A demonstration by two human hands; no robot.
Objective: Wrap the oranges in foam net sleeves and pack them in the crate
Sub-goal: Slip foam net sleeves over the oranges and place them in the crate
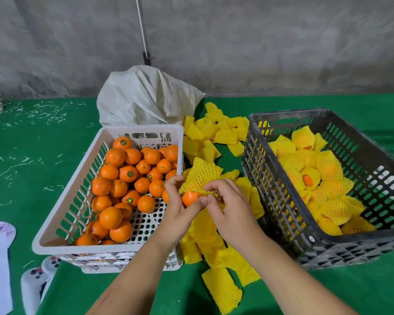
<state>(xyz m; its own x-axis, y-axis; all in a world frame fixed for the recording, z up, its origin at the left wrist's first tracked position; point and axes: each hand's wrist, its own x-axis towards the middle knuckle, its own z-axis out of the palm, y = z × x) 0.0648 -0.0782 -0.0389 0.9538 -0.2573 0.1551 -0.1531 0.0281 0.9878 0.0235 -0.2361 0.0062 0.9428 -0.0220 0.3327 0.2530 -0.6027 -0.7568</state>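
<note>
Hands: left hand (180,208) and right hand (223,208) both pinch one sleeve (200,176) round one orange (190,197).
Orange: between the fingertips, half covered; sleeve's long axis runs away from the person.
Loose sleeves (221,289): too many to count.
White basket (62,244): roughly thirty bare oranges.
Dark crate (280,210): nearer the right hand, about fifteen wrapped.

Both hands meet at centre — the left hand (178,209) and right hand (228,208) pinch a yellow foam net sleeve (201,176) around a round orange (191,197). At nine o'clock sits a white perforated plastic basket (55,233) of bare oranges (123,178); at three o'clock, a dark grey slotted plastic crate (289,214) of wrapped fruit — loose yellow sleeves (221,289) between them.
</note>
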